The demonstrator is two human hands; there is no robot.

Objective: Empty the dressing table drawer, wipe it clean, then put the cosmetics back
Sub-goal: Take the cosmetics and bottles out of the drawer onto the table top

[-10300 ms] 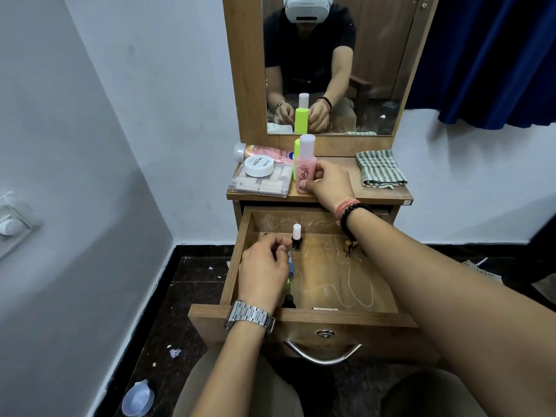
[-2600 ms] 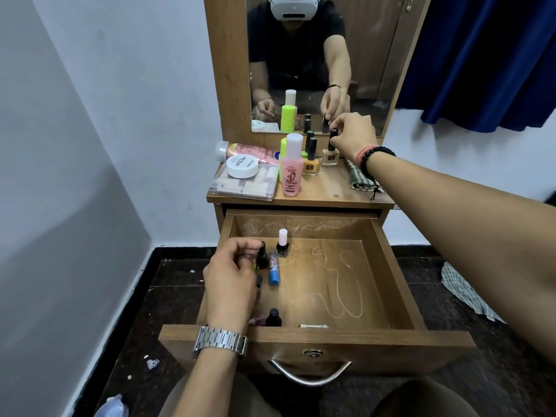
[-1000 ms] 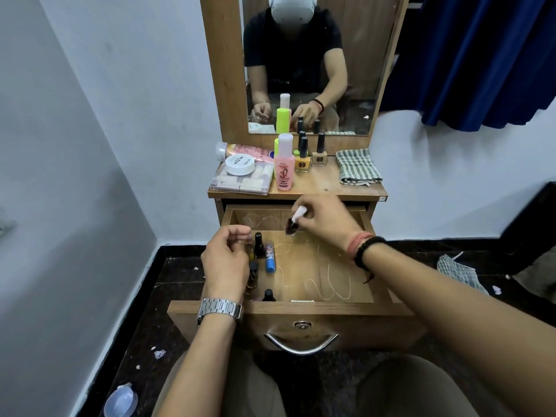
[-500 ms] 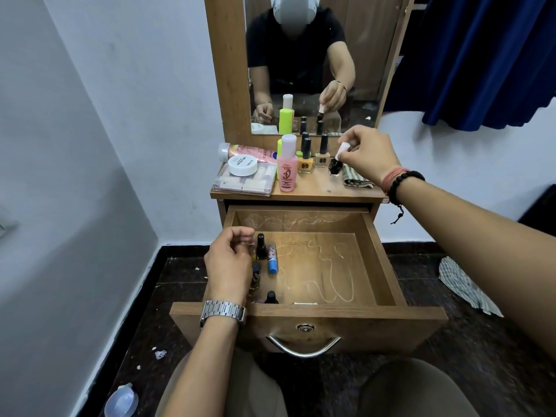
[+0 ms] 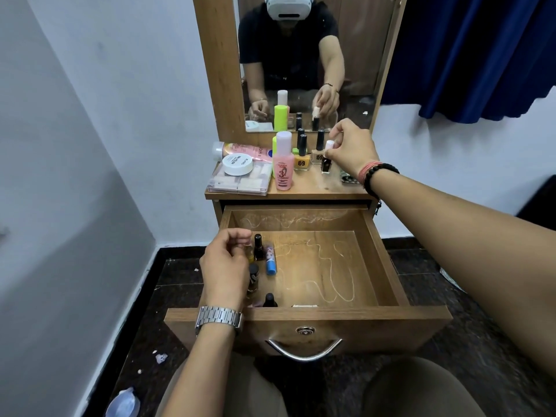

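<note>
Lowered since half a second ago, the white-capped nail polish now stands on the tabletop at one o'clock, pinched by the right hand. Left hand grips a small bottle in the drawer, nine o'clock side.

Drawer right and centre floor bare, open from above; bottles crowd its left edge; tabletop back row packed.

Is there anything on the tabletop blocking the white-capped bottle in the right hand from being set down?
Nothing visible does. The right hand pinches the white-capped bottle by its cap, over bare wood of the tabletop. The beige bottle stands close behind it and the yellow bottle to its left, both clear.
</note>
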